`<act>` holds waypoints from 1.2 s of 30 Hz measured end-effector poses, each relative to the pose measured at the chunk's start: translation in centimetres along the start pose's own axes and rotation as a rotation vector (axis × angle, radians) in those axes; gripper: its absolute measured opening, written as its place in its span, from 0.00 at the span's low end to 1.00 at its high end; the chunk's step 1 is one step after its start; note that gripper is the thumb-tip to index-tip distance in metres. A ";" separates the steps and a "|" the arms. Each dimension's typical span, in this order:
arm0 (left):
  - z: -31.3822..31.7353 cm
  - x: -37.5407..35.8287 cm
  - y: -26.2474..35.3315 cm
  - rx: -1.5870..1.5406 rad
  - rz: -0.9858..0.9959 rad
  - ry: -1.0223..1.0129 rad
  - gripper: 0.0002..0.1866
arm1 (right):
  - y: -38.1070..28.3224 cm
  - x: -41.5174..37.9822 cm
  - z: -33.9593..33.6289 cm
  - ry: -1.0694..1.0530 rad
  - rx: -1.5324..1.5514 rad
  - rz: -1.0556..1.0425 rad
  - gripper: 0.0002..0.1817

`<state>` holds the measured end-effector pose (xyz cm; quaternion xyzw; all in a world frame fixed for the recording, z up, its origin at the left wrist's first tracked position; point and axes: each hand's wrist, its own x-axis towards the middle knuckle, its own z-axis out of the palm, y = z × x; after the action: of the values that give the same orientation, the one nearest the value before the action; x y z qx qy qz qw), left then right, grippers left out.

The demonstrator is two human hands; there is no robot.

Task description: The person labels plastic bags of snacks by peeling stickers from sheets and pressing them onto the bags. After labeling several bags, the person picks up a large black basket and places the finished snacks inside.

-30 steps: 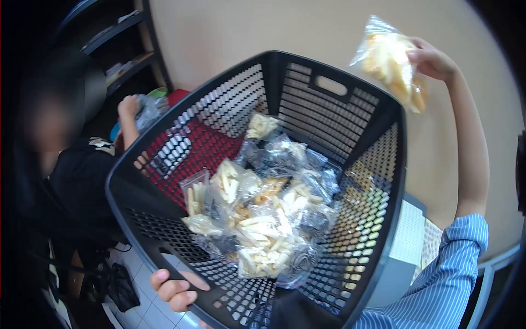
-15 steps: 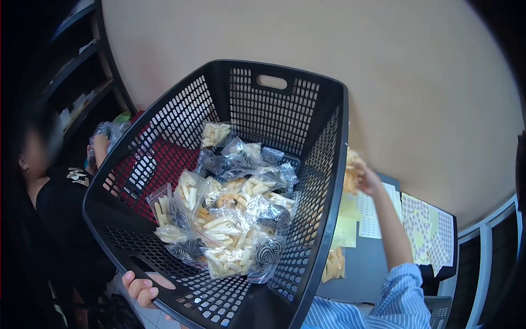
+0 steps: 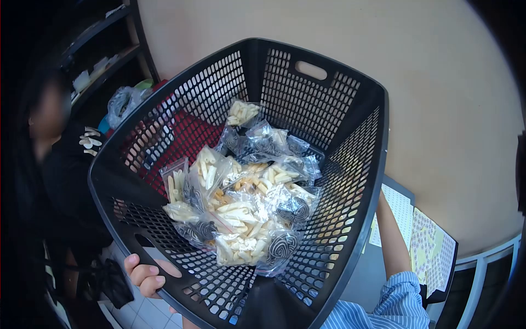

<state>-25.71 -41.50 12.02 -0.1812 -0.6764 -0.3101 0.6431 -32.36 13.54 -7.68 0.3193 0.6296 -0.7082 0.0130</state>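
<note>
A large black perforated basket (image 3: 378, 126) fills the middle of the view, tilted so its inside shows. At the bottom left, my left hand (image 3: 145, 276) has its fingers wrapped through the basket's handle hole. Inside lie several clear zip bags of pale stick-shaped snacks (image 3: 241, 249) and bags with dark spiral pieces (image 3: 282, 247); some orange pieces show among them. My right forearm, in a blue striped sleeve, reaches behind the basket's right side, and the hand there is hidden by the basket wall.
A person in black (image 3: 71, 181) is at the left, near dark shelves (image 3: 104, 68) and a plastic bag (image 3: 123, 104). Sticker sheets (image 3: 433, 247) lie on a grey table (image 3: 370, 279) at the right. Behind is a beige wall.
The basket appears shifted right and slightly up. My right hand, earlier visible holding a bag of orange-yellow pieces beside the basket, has passed out of sight behind it.
</note>
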 end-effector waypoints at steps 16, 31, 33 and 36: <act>-0.3 -0.8 -2.4 -0.009 0.187 -0.001 0.22 | -9.2 -2.0 0.0 0.993 -0.558 -0.590 0.27; 0.0 -1.5 -1.5 -0.043 0.161 0.058 0.23 | -16.1 -10.2 36.1 -1.161 -2.047 -0.823 0.22; -0.1 -1.6 -1.5 -0.043 0.165 0.064 0.24 | -13.3 -7.5 36.8 -1.185 -2.165 -0.793 0.24; -0.2 -1.7 -1.5 -0.040 0.166 0.065 0.24 | -12.2 -5.9 36.5 -1.243 -1.957 -0.669 0.27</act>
<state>-26.31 -42.44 10.03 -0.2393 -0.6314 -0.2749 0.6845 -48.65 -19.05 5.97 -0.4002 0.8374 0.0678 0.3661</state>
